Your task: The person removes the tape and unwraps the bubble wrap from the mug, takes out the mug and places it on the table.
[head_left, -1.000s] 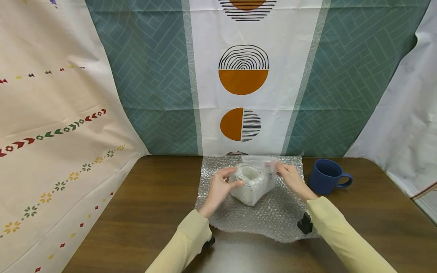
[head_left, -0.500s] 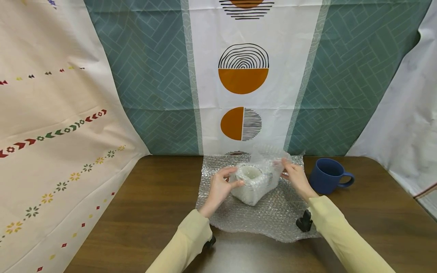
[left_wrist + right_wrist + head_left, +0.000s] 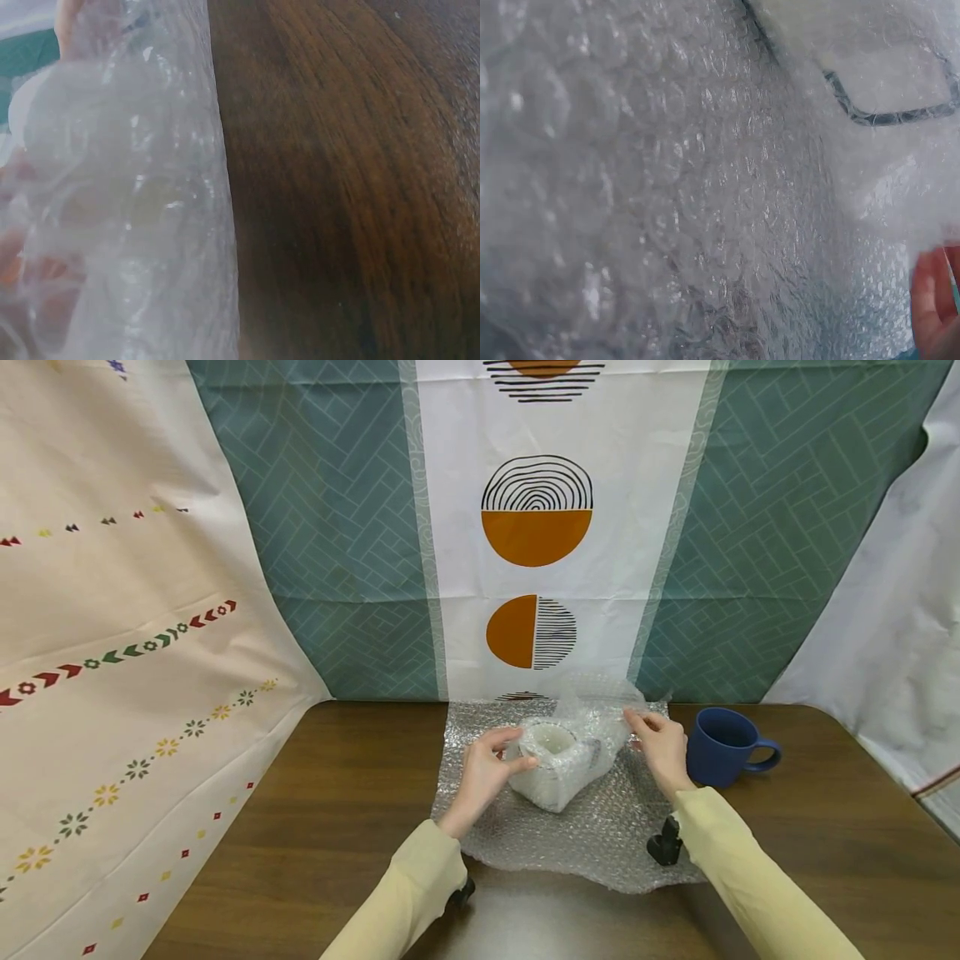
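A white mug [image 3: 552, 740] with a thin dark rim stands upright, wrapped in clear bubble wrap [image 3: 585, 847]. Its dark-edged handle [image 3: 900, 118] shows through the plastic in the right wrist view. My left hand [image 3: 483, 772] holds the wrapped mug from the left, thumb in front and fingers behind the rim. On the other side, my right hand [image 3: 660, 747] pinches a loose flap [image 3: 604, 703] of the wrap, raised behind and right of the mug. In the left wrist view, bubble wrap [image 3: 157, 225] hides most of the fingers.
A blue mug [image 3: 722, 747] stands just right of the wrap, close to my right hand, its handle turned right. The brown wooden table [image 3: 337, 810] extends on both sides. Patterned cloths [image 3: 360, 527] hang behind and at the sides.
My right hand has moved right, drawing the loose bubble wrap flap out to the right and up from the mug. My left hand stays in place on the wrapped mug.
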A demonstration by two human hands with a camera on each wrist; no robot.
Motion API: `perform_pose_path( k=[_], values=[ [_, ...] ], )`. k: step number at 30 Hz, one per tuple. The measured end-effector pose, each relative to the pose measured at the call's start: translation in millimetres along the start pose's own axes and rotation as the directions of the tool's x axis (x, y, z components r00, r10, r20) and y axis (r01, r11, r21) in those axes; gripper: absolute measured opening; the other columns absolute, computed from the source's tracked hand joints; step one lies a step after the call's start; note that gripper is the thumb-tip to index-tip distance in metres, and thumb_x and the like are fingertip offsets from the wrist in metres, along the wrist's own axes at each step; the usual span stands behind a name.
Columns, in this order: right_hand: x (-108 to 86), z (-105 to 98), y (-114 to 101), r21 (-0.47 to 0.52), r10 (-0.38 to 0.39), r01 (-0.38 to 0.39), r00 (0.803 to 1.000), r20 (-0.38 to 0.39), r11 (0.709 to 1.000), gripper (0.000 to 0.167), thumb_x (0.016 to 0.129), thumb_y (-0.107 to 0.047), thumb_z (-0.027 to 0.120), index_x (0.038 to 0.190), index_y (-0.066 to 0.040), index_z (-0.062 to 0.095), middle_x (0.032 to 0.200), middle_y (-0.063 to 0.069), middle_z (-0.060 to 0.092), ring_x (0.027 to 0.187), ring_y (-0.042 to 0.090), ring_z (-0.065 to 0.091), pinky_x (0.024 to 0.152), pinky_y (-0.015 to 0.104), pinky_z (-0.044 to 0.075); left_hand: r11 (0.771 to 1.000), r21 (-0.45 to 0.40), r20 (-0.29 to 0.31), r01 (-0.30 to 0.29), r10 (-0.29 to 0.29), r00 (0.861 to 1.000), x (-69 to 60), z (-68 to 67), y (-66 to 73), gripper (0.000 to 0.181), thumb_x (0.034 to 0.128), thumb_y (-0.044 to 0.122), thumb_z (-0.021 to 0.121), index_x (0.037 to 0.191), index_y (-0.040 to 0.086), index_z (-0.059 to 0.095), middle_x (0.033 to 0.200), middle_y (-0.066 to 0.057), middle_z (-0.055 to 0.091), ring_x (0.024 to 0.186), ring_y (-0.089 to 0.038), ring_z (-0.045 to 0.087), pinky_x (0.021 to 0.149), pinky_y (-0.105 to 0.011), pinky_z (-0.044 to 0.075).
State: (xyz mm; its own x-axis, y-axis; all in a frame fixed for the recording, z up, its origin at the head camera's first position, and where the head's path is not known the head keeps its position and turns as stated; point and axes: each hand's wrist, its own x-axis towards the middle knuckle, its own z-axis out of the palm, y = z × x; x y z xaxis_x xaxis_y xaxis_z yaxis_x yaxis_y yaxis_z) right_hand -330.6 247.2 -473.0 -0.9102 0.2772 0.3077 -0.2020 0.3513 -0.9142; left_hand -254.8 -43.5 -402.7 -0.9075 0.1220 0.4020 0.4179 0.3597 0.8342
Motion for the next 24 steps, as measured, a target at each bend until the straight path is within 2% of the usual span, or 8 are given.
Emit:
perform_pose_path(
  k=[2,3,5,10,14,18,21,24],
  values=[
    [4.6,1,11,-0.049,-0.010,0.006,0.997,-0.075,0.999,0.046,0.078,-0.057,0.059,0.095,-0.016,0.067,0.088,0.001,0.059,0.070,0.016,0.058,0.047,0.012,0.042,1.000,-0.001,0.002,0.002,-0.002,1.000,0.0,0.2,-0.4,0.047,0.0700,0.019,0.079,0.111,0.002,0.064,0.114,-0.012,0.057,0.098,-0.030,0.055,0.081,-0.037,0.045],
    [6.0,1,13,-0.058,-0.015,0.010,0.996,-0.087,0.998,0.046,0.077,-0.057,0.059,0.099,-0.017,0.067,0.088,0.002,0.060,0.067,0.016,0.058,0.045,0.011,0.040,1.000,-0.002,0.001,0.001,-0.001,1.000,0.1,0.2,-0.6,0.047,0.0699,0.019,0.079,0.111,0.002,0.064,0.113,-0.012,0.058,0.098,-0.031,0.056,0.081,-0.037,0.045],
    [7.3,-1,15,-0.017,0.000,-0.001,0.995,-0.095,1.000,0.046,0.077,-0.054,0.061,0.100,-0.014,0.066,0.086,0.006,0.060,0.064,0.019,0.059,0.046,0.013,0.042,1.000,0.000,0.000,0.003,-0.003,1.000,0.5,0.4,-0.9,0.048,0.0697,0.019,0.079,0.111,0.002,0.064,0.113,-0.012,0.058,0.098,-0.031,0.056,0.081,-0.037,0.045],
    [8.3,-3,11,0.130,0.056,-0.048,0.997,-0.057,0.990,0.048,0.077,-0.047,0.065,0.104,-0.008,0.063,0.094,0.011,0.060,0.073,0.017,0.061,0.060,0.022,0.050,1.000,0.011,-0.005,0.008,-0.008,1.000,1.3,0.4,-1.1,0.048,0.0692,0.020,0.080,0.111,0.002,0.064,0.113,-0.011,0.058,0.097,-0.029,0.057,0.080,-0.036,0.046],
    [8.4,-5,10,0.180,0.093,-0.085,0.995,-0.034,0.980,0.046,0.078,-0.040,0.067,0.106,-0.004,0.060,0.099,0.013,0.058,0.079,0.015,0.061,0.066,0.023,0.050,1.000,0.017,-0.005,0.007,-0.007,1.000,1.1,-0.3,-0.5,0.048,0.0692,0.020,0.080,0.111,0.002,0.064,0.112,-0.011,0.059,0.096,-0.029,0.057,0.080,-0.036,0.046],
    [8.2,-5,9,0.190,0.119,-0.111,0.992,-0.031,0.975,0.039,0.081,-0.029,0.067,0.107,-0.001,0.060,0.099,0.015,0.058,0.080,0.015,0.061,0.067,0.023,0.050,1.000,0.023,-0.009,0.009,-0.009,1.000,1.1,-1.0,1.0,0.048,0.0687,0.020,0.080,0.110,0.003,0.065,0.111,-0.010,0.059,0.095,-0.028,0.057,0.079,-0.036,0.046],
    [9.1,-5,10,0.172,0.121,-0.114,0.992,-0.028,0.978,0.037,0.082,-0.027,0.066,0.107,0.000,0.061,0.097,0.014,0.059,0.078,0.015,0.062,0.066,0.023,0.050,1.000,0.013,-0.007,0.012,-0.012,1.000,0.3,-1.2,1.9,0.048,0.0688,0.020,0.080,0.110,0.003,0.065,0.111,-0.011,0.059,0.096,-0.029,0.057,0.080,-0.038,0.046],
    [6.7,-8,3,0.167,0.133,-0.130,0.991,-0.009,0.977,0.036,0.083,-0.027,0.066,0.106,0.001,0.061,0.093,0.012,0.060,0.076,0.013,0.062,0.066,0.022,0.050,1.000,0.001,0.002,0.016,-0.016,1.000,-0.2,-0.9,1.5,0.048,0.0691,0.020,0.080,0.111,0.003,0.064,0.113,-0.011,0.058,0.097,-0.029,0.056,0.081,-0.038,0.046]
  ],
)
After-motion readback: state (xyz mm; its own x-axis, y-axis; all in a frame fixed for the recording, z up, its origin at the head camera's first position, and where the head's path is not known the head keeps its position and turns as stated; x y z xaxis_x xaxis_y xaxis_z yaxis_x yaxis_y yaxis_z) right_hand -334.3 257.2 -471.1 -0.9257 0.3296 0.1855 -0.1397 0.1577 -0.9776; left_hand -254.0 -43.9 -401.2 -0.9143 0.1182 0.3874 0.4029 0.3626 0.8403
